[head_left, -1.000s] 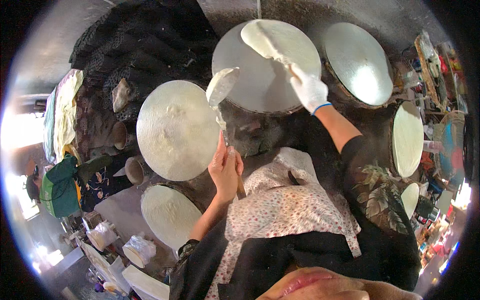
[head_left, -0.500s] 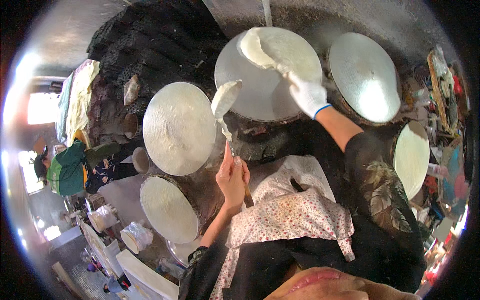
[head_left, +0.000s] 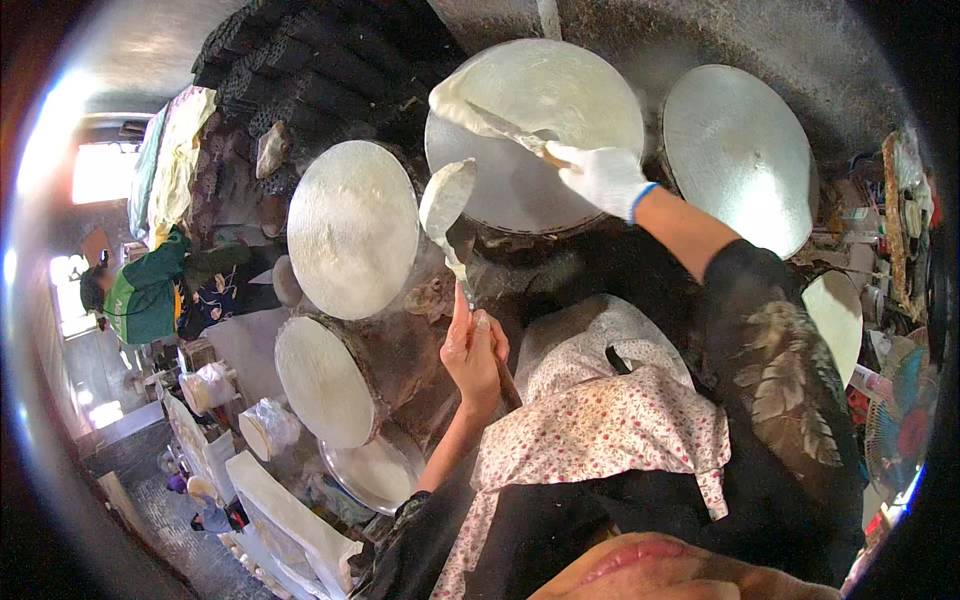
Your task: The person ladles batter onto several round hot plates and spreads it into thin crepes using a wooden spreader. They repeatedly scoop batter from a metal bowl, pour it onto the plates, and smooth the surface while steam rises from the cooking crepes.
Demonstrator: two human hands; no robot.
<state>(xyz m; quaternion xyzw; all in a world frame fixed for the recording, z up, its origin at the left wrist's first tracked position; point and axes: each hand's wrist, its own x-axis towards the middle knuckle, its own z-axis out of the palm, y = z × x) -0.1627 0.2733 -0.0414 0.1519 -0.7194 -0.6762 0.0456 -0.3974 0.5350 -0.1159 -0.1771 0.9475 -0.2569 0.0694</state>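
Observation:
My left hand [head_left: 472, 360] is closed around the handle of a ladle [head_left: 447, 200], whose bowl and neck are coated with pale batter. The ladle is held beside a large round griddle [head_left: 510, 180]. Over this griddle, my right hand [head_left: 603, 182], in a white glove with a blue cuff, grips a batter-coated spreader [head_left: 483, 118] with a long pale blade. A thin, creamy layer of batter [head_left: 575, 85] covers the griddle's far and right part, while its near left part looks greyer.
More round griddles surround me: one on the left [head_left: 355, 230], another nearer left [head_left: 325, 385], one on the right [head_left: 735, 155]. Dark stacked cylinders [head_left: 320, 60] stand far left. A person in green [head_left: 150, 295] is at the left. A fan [head_left: 905, 420] is at the right.
My right hand has drawn the spreader leftward across the griddle, its blade now near the left rim. The batter layer reaches further left. My left hand still holds the ladle; the view has shifted slightly.

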